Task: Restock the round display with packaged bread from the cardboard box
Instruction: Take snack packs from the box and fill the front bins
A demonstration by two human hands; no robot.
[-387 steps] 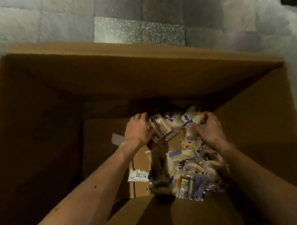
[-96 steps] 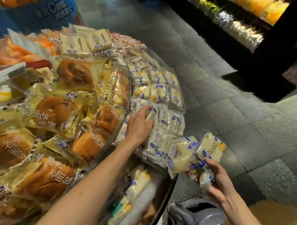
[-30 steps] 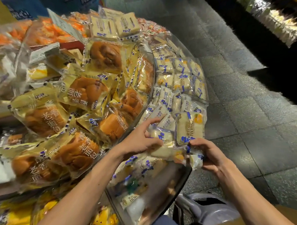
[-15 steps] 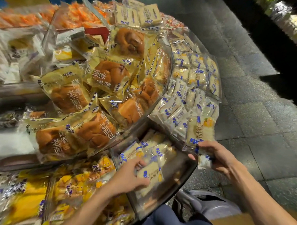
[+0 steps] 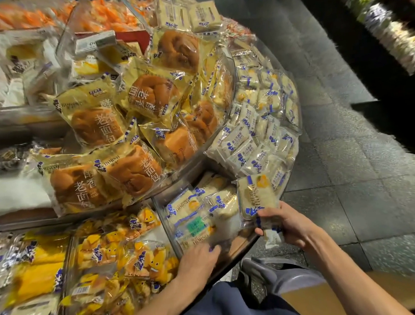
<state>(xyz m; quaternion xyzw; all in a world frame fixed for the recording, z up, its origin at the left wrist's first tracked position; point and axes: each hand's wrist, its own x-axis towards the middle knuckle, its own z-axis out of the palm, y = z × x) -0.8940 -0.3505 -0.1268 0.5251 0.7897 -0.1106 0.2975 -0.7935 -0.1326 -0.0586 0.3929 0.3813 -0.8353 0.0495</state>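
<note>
The round display fills the left of the view, its lower tier split into clear-walled bins. My right hand grips a small white bread pack with blue print, upright over the bin's outer edge, with another small pack hanging under the palm. My left hand rests at the near end of the same bin, fingers on the bread packs lying in it. A corner of the cardboard box shows at the bottom right, behind my right forearm.
Large brown bun packs pile on the upper tier. A filled bin of small white packs curves away to the right. Yellow packs fill the bin left of my left hand. Grey tiled floor lies to the right.
My left hand has slid back toward me to the near end of the bin, leaving the pack it held among the others. The right hand stays at the bin's edge with its packs.
</note>
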